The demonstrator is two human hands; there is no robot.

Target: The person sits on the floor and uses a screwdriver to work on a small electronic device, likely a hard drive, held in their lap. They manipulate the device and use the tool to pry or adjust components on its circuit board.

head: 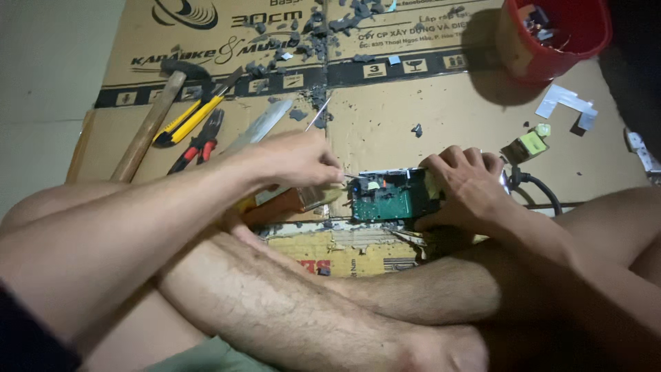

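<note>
Left hand [292, 162] pinches a thin metal tool [318, 114], fingers closed narrow around it, its tip angled down at the left edge of the circuit board [382, 203]. The upper end of the tool sticks up past the knuckles. Right hand [465, 189] is clamped over the right side of the board's housing, fingers curled on top, thumb underneath by the look of it — holding it steady. The board is green, sits in a pale casing, and rests on the cardboard sheet [385, 124] on the floor, just ahead of the crossed legs. A black cable [540, 189] runs out from the right of the casing.

To do this step well, judging from the grip: keep the right hand pressing the casing flat so it does not skid on the cardboard, and work the tool tip with small wrist moves, not arm pushes. The tip is close to the left fingers and to small parts on the board — a slip could gouge a trace or jab a finger. Light is dim, so the contact point is hard to read; I cannot tell exactly what the tip touches.

Around: hammer [148, 124], yellow utility knife [193, 117] and red-handled pliers [200, 145] lie to the left, well apart from the board. An orange-handled wide blade [265, 124] lies under the left hand. Grey debris [310, 34] is scattered at top, red bucket [551, 58] top right.
</note>
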